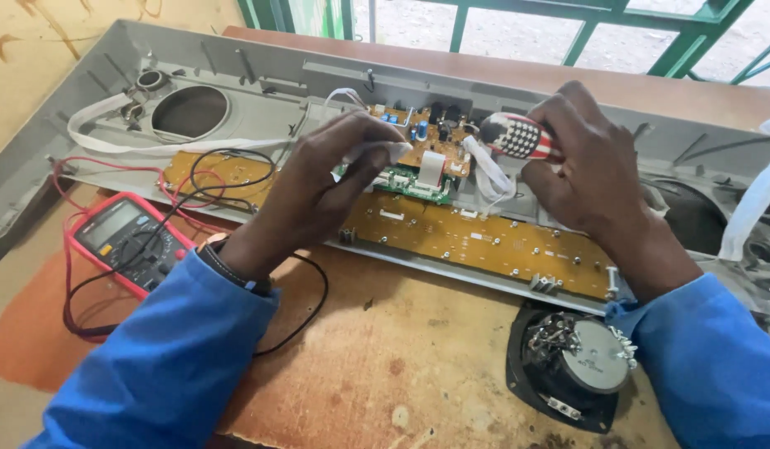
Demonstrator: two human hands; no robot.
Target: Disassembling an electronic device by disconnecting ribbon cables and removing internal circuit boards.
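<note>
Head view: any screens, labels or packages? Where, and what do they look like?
Multimeter: table's left, beside the left forearm; red case, dark face, grey rectangular screen, round dial, black and red leads.
Screwdriver handle: in the right hand; rounded, red-and-white stripes, white-dotted dark patch.
No packages or signs.

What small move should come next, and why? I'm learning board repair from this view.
Probably bring the screwdriver tip down onto the small board. The right hand grips its striped handle beside that board, while the left hand pinches a white ribbon cable out of the way. The tip itself is hidden, so this is a guess.
</note>
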